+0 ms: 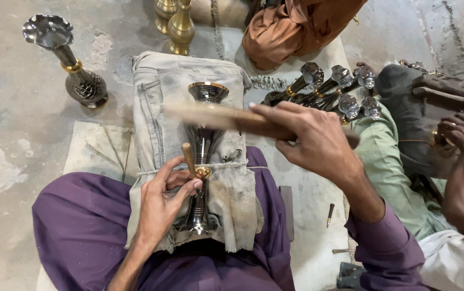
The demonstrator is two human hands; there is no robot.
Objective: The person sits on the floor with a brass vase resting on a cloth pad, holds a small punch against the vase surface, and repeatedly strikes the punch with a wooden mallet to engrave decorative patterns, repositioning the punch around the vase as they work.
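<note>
Sitting cross-legged in purple trousers (81, 226) on a concrete floor (5, 81), a metalworker steadies a dark, silver-toned metal vase with a gold-rimmed flared mouth (205, 134), which lies lengthwise on a dusty grey cloth pad (156, 102) draped over the lap, its mouth pointing away from the body. The left hand (162, 199) is closed around a short wooden-handled punch (189, 156), thumb and fingers pinching it upright against the brass band (204, 172) at the vase's narrow neck. The right hand (313, 137), raised above the work, grips a flat wooden mallet (216, 116) whose blurred length crosses over the vase's upper body. Just beyond the right hand, a row of finished dark vases with ruffled silver mouths (334, 89) lies on its side on a pale mat (307, 188). One tall vase with a ruffled silver mouth and gold collar (65, 59) stands upright on the floor at far left, and two plain brass vases (175, 24) stand near the top edge. At right, another person in a green garment (393, 167) handles a metal piece, and that person's hand (463, 134) is curled around it. An orange cloth (296, 27) sits bunched behind the pad.
</note>
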